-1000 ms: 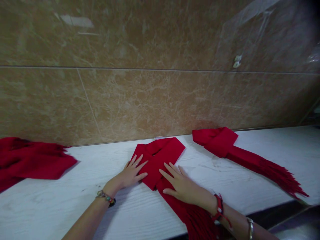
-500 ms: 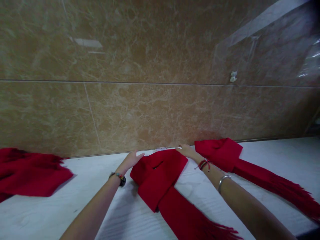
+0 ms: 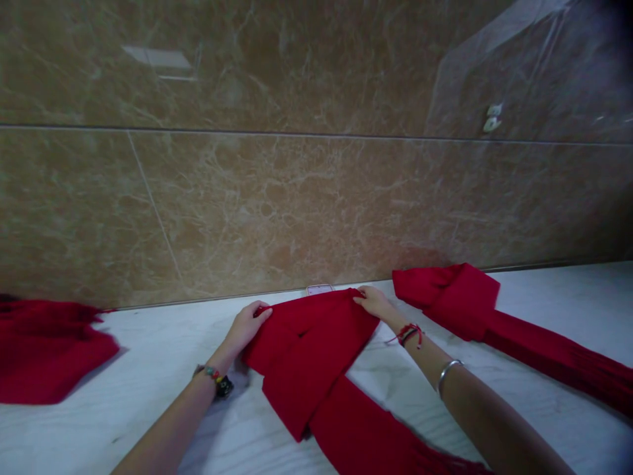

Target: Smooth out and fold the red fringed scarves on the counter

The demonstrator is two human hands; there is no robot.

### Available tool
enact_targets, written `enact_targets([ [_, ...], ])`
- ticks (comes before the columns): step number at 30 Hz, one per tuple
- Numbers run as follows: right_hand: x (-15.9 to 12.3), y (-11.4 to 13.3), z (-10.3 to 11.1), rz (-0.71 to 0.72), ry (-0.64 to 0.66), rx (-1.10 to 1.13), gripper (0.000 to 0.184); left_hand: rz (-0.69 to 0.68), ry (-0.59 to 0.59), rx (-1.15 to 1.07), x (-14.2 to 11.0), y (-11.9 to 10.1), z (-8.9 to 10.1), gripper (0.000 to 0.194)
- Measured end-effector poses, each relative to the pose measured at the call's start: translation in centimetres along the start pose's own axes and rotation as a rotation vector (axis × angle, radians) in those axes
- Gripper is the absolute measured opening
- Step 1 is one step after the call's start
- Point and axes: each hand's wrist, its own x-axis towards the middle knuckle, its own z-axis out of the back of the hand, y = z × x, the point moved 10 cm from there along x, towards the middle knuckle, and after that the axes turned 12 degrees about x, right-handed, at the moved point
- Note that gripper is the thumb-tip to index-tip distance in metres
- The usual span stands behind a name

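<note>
A folded red scarf point(image 3: 309, 353) lies on the white table point(image 3: 148, 369) in front of me, its long tail running toward the lower right. My left hand point(image 3: 246, 324) is closed on the scarf's far left corner. My right hand point(image 3: 372, 301) pinches the far right corner, close to the wall. Both corners look slightly lifted off the table.
A second folded red scarf point(image 3: 459, 297) lies to the right, its tail stretching to the right edge. A third red scarf point(image 3: 44, 349) sits at the far left. A brown marble wall point(image 3: 297, 198) rises directly behind the table. A small pale object point(image 3: 320, 289) sits at the wall's foot.
My hands left the flat-pressed fold, reached to the scarf's far corners by the wall, and have closed on them. The view has shifted slightly.
</note>
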Motion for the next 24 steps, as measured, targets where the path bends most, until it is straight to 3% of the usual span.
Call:
enact_targets([
  [3,-0.7,2.1,1.1,0.082,-0.08,-0.001,0.03,0.027,-0.047,0.015,-0.3,0.1,0.2,0.042],
  [6,-2.8,6.0,1.6,0.228,-0.087,0.014,0.038,0.033,-0.035,0.022,-0.7,0.3,0.0,0.053],
  [8,-5.6,9.3,0.7,0.394,0.009,0.034,0.039,0.025,-0.012,0.023,-1.1,0.4,-0.1,0.056],
  [11,-12.3,14.0,-2.5,0.749,0.332,0.029,0.039,-0.077,-0.084,0.173,-2.0,-1.2,0.9,0.051],
  [14,-15.8,14.4,-3.9,0.777,0.415,-0.043,0.038,-0.345,-0.143,0.385,-3.5,-5.9,0.8,0.036],
  [18,-16.5,13.6,-3.7,0.727,0.4,-0.067,0.037,-0.646,0.05,0.446,-5.6,-11.3,-2.9,0.03],
  [21,-17.2,13.6,-3.6,0.757,0.445,-0.073,0.04,-0.713,0.164,0.465,-6.5,-12.2,-5.0,0.029],
  [24,-17.7,13.7,-3.6,0.782,0.493,-0.083,0.044,-0.704,0.202,0.471,-6.8,-11.6,-5.5,0.032],
])
